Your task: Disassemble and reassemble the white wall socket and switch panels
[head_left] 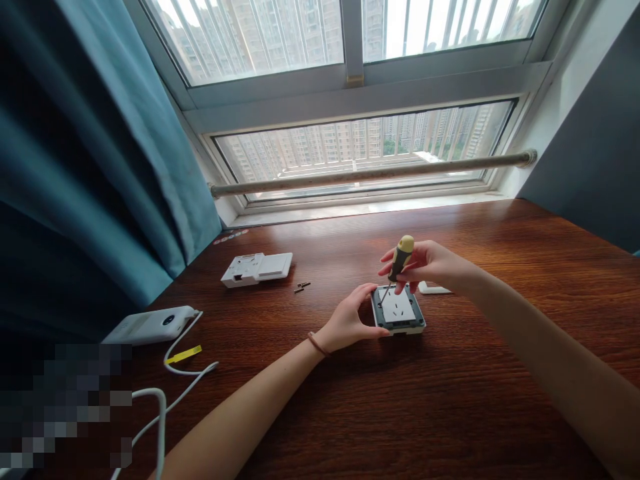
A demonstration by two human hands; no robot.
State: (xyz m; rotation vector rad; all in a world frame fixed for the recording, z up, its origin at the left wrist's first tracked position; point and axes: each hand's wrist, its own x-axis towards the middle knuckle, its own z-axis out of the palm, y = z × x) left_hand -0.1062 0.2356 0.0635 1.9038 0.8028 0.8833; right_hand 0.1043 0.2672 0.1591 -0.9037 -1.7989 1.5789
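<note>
A wall socket (pixel 400 308) with a white face and a dark grey frame lies flat on a white box on the table. My left hand (pixel 353 317) grips its left side, thumb along the front edge and fingers at the back corner. In my right hand (pixel 423 263) is a screwdriver (pixel 400 259) with a yellow and black handle. It leans to the right, its tip at the left side of the socket frame, where a screw hole shows. Several small screws (pixel 302 287) lie to the left of the socket.
On the wooden table (pixel 320 407), white socket parts (pixel 257 268) sit at the back left. A white power bank (pixel 155 325) with a white cable (pixel 173 360) and yellow tag (pixel 184 355) is at left. A white piece (pixel 434 288) lies partly behind my right wrist. A blue curtain (pixel 100 133) hangs left.
</note>
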